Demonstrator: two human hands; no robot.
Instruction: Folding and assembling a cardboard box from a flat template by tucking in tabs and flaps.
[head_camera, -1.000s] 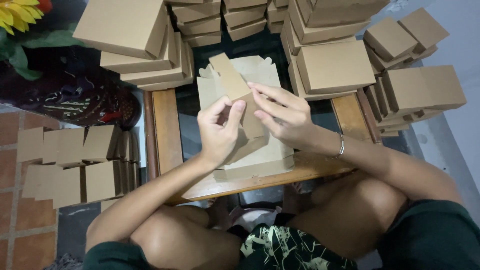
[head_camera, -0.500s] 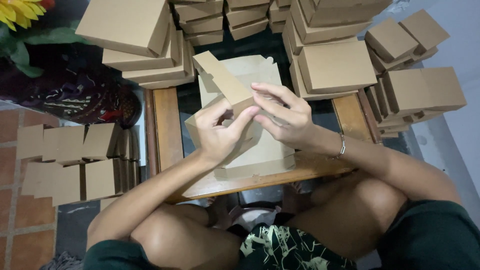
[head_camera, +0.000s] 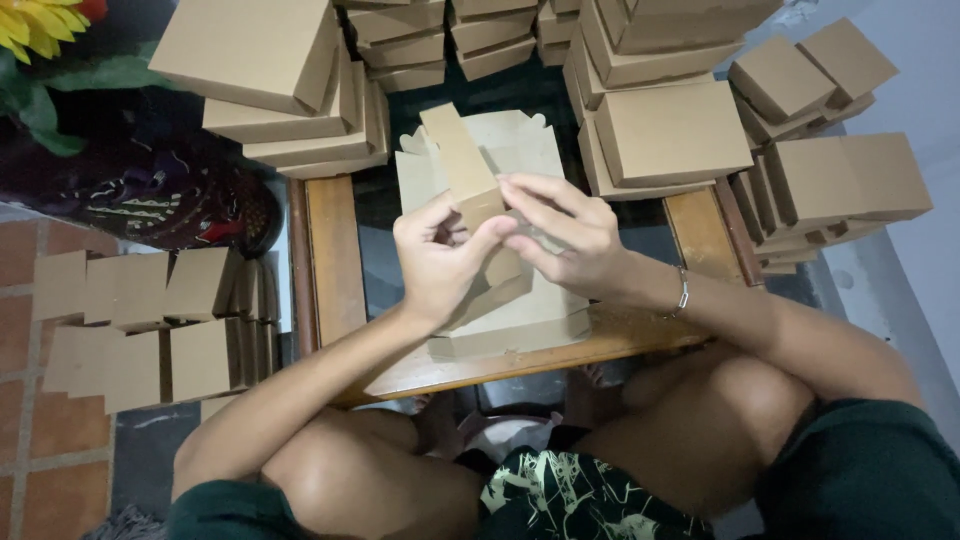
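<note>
Both my hands hold one brown cardboard box blank (head_camera: 462, 165) above a small wooden table (head_camera: 335, 250). My left hand (head_camera: 440, 262) grips its lower part from the left, thumb and fingers pinched on a folded wall. My right hand (head_camera: 565, 235) presses fingers on the same piece from the right. One long flap sticks up and away, tilted left. Under the hands lies a stack of flat cardboard blanks (head_camera: 520, 150) on the table.
Finished brown boxes are stacked at the back left (head_camera: 265, 55), back middle (head_camera: 410, 40) and right (head_camera: 675, 125), with more at the far right (head_camera: 850, 175). Flat-packed cardboard pieces (head_camera: 140, 320) stand on the tiled floor at left. A yellow flower (head_camera: 30, 25) shows top left.
The box piece has been turned and folded further; its raised flap swung from right-leaning to left-leaning, and my fingers have shifted closer together on it.
</note>
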